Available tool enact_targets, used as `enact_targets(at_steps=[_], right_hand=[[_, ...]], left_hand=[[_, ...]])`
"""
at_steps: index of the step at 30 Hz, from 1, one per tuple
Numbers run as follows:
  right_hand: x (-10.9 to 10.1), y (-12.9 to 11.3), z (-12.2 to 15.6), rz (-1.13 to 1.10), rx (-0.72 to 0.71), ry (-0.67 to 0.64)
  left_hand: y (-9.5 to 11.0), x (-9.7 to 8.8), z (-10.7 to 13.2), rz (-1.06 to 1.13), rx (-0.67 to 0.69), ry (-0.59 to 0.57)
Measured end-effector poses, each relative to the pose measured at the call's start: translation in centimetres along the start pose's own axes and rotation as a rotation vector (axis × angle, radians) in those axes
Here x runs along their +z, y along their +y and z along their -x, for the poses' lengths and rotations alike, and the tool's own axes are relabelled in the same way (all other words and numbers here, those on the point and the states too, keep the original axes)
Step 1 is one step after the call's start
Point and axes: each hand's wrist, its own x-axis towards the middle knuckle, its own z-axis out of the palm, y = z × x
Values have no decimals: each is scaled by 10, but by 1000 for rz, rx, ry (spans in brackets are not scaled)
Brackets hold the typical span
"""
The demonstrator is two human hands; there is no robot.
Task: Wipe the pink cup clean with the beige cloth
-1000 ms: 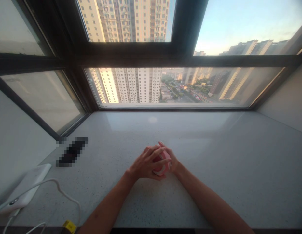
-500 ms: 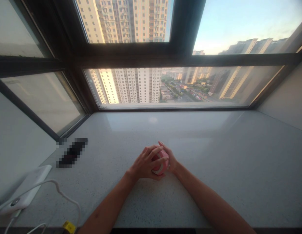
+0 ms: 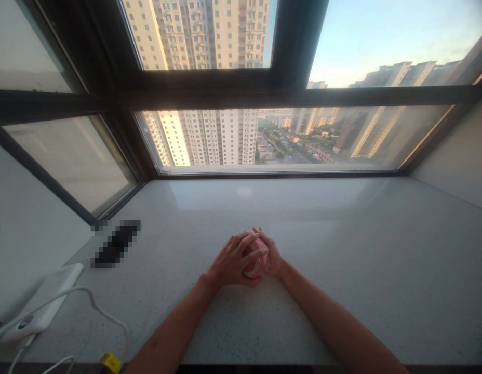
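A pink round object with a pale ring on its near face (image 3: 260,265) is held between both hands over the middle of the sill; I cannot make out its exact kind. My left hand (image 3: 235,259) wraps over its left side and top, fingers spread across it and closed on it. From the right, my right hand (image 3: 273,253) cups the far side, its fingers partly hidden behind the object. A small pale bit shows by the right fingertips.
The speckled pale windowsill (image 3: 365,291) runs up to a dark window frame (image 3: 225,96). At left are a pixelated dark item (image 3: 117,244), a white power strip (image 3: 50,301) with white cables (image 3: 104,311), and a yellow tag (image 3: 110,362) at the front edge.
The pink object has turned slightly in my hands, and less of its pale ring shows. Both hands stay in nearly the same place.
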Motion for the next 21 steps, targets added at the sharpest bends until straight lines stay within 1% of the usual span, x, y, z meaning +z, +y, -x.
enact_targets(at_steps=[6, 12, 14, 16, 19, 21], right_hand=[[2, 2, 1, 15, -30, 4], [2, 7, 0, 62, -128, 94], [2, 9, -1, 84, -192, 130], [3, 11, -3, 110, -263, 176], [5, 16, -6, 156, -412, 284], [7, 22, -6, 213, -564, 381]], left_hand=[[-2, 4, 2, 7, -1, 27], [-4, 6, 5, 59, -60, 17], [-3, 6, 4, 102, -89, 31], [-2, 8, 4, 180, -147, 69], [3, 13, 1, 369, -276, 176], [8, 18, -1, 545, -380, 267]])
